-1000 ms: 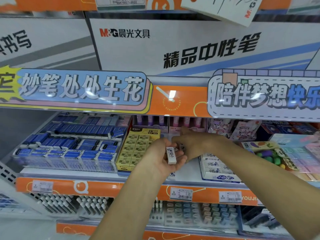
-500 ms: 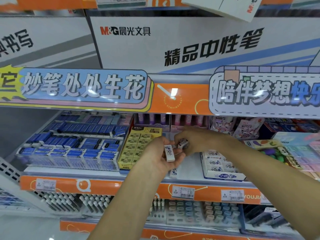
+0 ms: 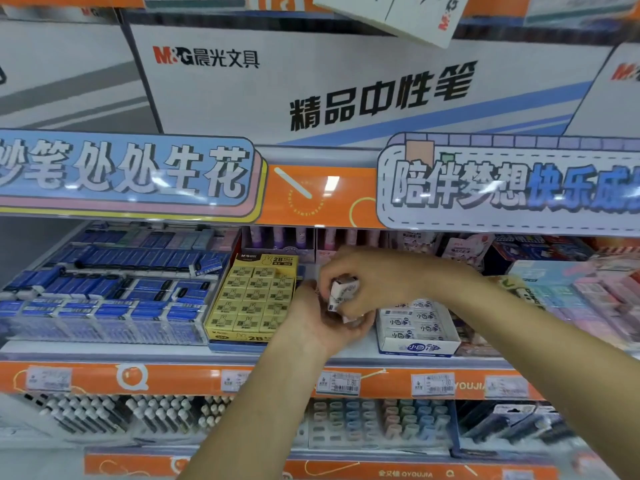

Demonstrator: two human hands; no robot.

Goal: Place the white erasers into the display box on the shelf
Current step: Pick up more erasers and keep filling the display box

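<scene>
My left hand (image 3: 320, 320) is cupped palm up in front of the middle shelf and holds white erasers (image 3: 343, 294) in printed sleeves. My right hand (image 3: 374, 278) reaches over from the right and pinches the top eraser of that small stack. How many erasers lie in the palm is hidden by the fingers. Just right of the hands, the white display box (image 3: 415, 348) sits on the shelf with several white erasers lying in rows inside it.
A yellow box of 2B erasers (image 3: 252, 303) stands left of the hands, and blue eraser packs (image 3: 104, 292) fill the shelf's left side. Pastel goods (image 3: 571, 296) crowd the right. The orange shelf edge (image 3: 173, 379) with price tags runs below, pens under it.
My right hand has closed over the erasers in my left palm and lifted one up on end. Both hands have stayed at the same spot before the shelf.
</scene>
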